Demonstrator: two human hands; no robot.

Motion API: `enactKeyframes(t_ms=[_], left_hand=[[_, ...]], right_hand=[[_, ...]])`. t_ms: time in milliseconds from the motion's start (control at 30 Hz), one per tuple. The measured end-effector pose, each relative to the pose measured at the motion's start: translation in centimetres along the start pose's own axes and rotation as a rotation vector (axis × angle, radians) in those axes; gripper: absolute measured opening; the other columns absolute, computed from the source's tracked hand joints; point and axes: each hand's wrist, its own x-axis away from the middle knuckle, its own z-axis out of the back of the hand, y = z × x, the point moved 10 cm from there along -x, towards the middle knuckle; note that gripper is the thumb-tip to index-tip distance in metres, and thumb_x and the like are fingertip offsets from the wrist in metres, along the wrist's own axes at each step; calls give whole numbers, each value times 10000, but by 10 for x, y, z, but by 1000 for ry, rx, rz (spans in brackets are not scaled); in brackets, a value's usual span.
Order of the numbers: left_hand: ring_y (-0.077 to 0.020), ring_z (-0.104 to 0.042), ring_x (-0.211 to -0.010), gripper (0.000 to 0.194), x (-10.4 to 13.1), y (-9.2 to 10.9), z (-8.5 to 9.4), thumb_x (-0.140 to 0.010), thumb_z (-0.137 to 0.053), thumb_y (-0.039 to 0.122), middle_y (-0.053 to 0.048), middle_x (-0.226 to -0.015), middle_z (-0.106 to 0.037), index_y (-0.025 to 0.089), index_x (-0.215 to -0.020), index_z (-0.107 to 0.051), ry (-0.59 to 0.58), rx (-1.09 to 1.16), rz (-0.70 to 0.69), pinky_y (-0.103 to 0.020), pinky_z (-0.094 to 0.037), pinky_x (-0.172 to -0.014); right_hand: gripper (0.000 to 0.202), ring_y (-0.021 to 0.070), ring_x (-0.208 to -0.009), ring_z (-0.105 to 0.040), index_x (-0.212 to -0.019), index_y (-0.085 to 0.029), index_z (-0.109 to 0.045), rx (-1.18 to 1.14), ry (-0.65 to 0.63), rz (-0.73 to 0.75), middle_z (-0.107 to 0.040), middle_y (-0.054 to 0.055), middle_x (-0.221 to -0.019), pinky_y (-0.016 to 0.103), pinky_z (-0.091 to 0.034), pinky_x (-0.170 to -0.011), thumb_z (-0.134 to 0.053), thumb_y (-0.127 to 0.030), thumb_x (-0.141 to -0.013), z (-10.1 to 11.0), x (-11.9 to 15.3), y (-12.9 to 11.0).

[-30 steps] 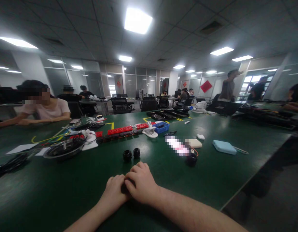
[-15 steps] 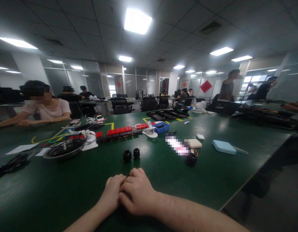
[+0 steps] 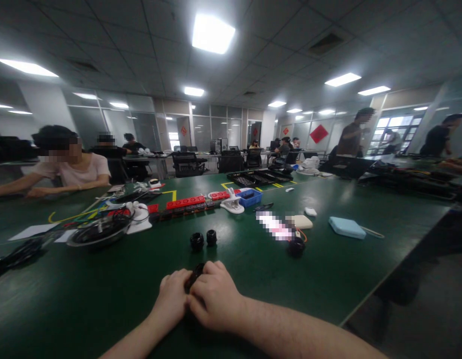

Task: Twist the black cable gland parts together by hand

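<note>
Low in the head view, my left hand [image 3: 171,298] and my right hand [image 3: 218,297] meet over the near part of the green table. Both are closed around a black round fitting [image 3: 196,274], which looks like a cable gland. Only its upper part shows between the fingers; the rest is hidden. Just beyond the hands stand two small black ridged fittings, the larger one [image 3: 197,241] on the left and the smaller one [image 3: 211,237] beside it.
A metal bowl [image 3: 76,243] with dark contents sits to the left on the green table [image 3: 148,264]. Farther back are red strips [image 3: 186,202], a white stand [image 3: 232,203] and a blue bin [image 3: 249,198]. A light-blue case [image 3: 346,227] lies right. A person [image 3: 87,167] sits across at left.
The black fitting now shows between my hands, where the fingers covered it before. My right hand has shifted slightly to the right. In the background, a person at far right has moved rightward.
</note>
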Motion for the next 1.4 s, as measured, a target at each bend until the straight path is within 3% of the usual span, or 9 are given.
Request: enactKeyframes(t_ms=[433,700,1400], left_hand=[[-207,-527,-861,183,1,4,7,-679,-480,315,-26,-839,-593,192,-782,-568,18,11,35,-311,-350,-762],[-219,-531,-878,301,1,1,5,-669,-507,457,-21,-877,-599,205,-816,-577,-19,53,57,-350,-354,-807],[-213,-520,-868,219,5,13,10,-682,-493,367,-28,-854,-588,184,-772,-570,-26,28,25,-339,-351,-791]], right_hand=[[228,156,-711,-408,-682,-169,-594,51,-22,-164,-607,19,-672,302,-260,-636,-440,-278,-808,6,0,26],[366,174,-738,-429,-667,-159,-607,93,-48,-259,-605,52,-691,318,-277,-660,-379,-377,-853,2,1,42],[424,221,-800,-440,-793,-140,-569,140,-73,-303,-581,91,-805,357,-321,-711,-377,-518,-811,-2,1,47]])
